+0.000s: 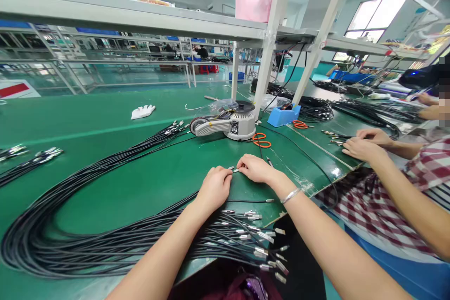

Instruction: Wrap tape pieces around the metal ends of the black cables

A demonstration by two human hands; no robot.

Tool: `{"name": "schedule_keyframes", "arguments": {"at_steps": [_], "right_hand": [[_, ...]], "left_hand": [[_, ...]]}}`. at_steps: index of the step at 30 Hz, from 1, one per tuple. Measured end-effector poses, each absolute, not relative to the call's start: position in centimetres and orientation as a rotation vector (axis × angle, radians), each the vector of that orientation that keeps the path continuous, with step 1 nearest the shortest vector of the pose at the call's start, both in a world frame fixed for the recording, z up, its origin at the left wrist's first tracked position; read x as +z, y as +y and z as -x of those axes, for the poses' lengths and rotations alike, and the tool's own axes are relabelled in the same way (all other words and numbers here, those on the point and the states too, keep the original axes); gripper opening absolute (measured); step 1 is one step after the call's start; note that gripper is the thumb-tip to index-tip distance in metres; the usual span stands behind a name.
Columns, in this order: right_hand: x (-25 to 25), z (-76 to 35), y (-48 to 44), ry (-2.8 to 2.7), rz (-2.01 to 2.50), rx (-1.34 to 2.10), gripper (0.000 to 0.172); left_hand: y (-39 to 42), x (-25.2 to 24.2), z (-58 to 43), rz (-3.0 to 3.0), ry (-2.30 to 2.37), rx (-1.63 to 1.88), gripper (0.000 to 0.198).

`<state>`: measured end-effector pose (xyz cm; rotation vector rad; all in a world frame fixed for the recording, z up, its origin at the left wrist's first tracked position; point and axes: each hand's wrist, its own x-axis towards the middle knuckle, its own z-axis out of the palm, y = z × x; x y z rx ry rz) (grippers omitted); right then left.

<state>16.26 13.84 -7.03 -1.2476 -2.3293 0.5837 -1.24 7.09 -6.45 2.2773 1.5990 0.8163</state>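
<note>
In front of me, my left hand [215, 188] and my right hand [256, 168] come together over the green bench. Between their fingertips is a small silver cable connector [236, 170], pinched from both sides. Its fine detail is too small to tell. Below my left hand lies a thick bundle of black cables [116, 239], bent in a wide loop. Many of its silver connector ends [260, 252] fan out near my right forearm. The bundle's other ends [176, 126] lie by the grey tape dispenser [242, 124].
Orange-handled scissors [260, 140] lie beside the dispenser. Behind are a blue tape holder [283, 115], more scissors [300, 124] and coiled cables [312, 108]. A white glove [143, 112] lies at left. A co-worker's hands [367, 145] handle cables at right. Shelf posts [266, 70] rise from the bench.
</note>
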Motion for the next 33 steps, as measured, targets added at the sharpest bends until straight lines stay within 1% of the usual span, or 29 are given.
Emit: {"name": "schedule_keyframes", "arguments": {"at_steps": [6, 13, 16, 22, 25, 29, 33], "right_hand": [[-6.9, -17.3, 12.6, -2.122, 1.209, 0.837, 0.004], [-6.2, -17.3, 8.4, -1.622, 1.072, 1.069, 0.023], [-6.5, -16.6, 7.4, -1.391, 1.044, 1.17, 0.024], [-7.9, -15.7, 6.8, -1.252, 1.114, 1.233, 0.029], [-8.0, -15.4, 6.6, -1.248, 1.112, 1.238, 0.028], [-7.0, -15.7, 7.0, -1.314, 1.109, 1.188, 0.025], [-4.5, -17.5, 11.3, -1.259, 1.194, 1.146, 0.022]], "left_hand": [[7.2, -6.5, 1.5, -2.211, 1.605, 0.873, 0.023], [6.3, -4.3, -0.2, -2.184, 1.39, 0.889, 0.022], [6.2, -4.5, -0.8, -2.1, 1.376, 0.904, 0.022], [6.6, -5.8, -0.4, -1.901, 1.419, 0.839, 0.018], [6.6, -6.1, 0.0, -1.847, 1.405, 0.819, 0.016], [6.4, -5.9, 0.2, -1.86, 1.339, 0.884, 0.023], [6.7, -6.1, 0.2, -1.736, 1.388, 0.865, 0.025]]}}
